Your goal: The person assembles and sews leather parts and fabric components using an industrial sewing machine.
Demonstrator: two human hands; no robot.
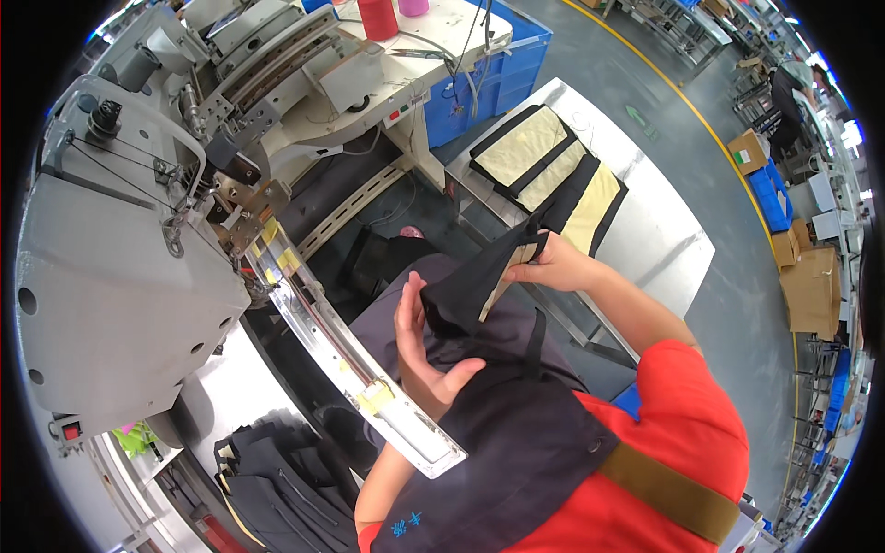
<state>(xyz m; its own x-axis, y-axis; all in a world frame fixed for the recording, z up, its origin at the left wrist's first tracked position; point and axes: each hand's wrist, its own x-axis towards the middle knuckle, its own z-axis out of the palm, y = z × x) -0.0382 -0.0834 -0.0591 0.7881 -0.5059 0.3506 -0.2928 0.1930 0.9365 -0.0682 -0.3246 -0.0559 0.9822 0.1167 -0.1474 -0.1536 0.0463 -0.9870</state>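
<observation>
A dark fabric piece (472,281) with a pale yellowish strip along one side hangs above my lap. My right hand (556,262) is closed on its upper end, thumb on the strip. My left hand (422,350) is open beside the lower end, fingers stretched up and thumb apart; whether it touches the cloth I cannot tell. Behind my right hand, more black fabric pieces with pale yellow panels (539,157) lie on a metal side table (668,249). Part of the held cloth overlaps that pile in the picture.
A large grey sewing machine (120,267) stands at left, its long shiny metal guide (355,364) reaching toward my left forearm. Dark garment pieces (277,488) lie at lower left. Thread spools (377,18) and a blue crate (489,83) are at the back; cardboard boxes (811,286) stand far right.
</observation>
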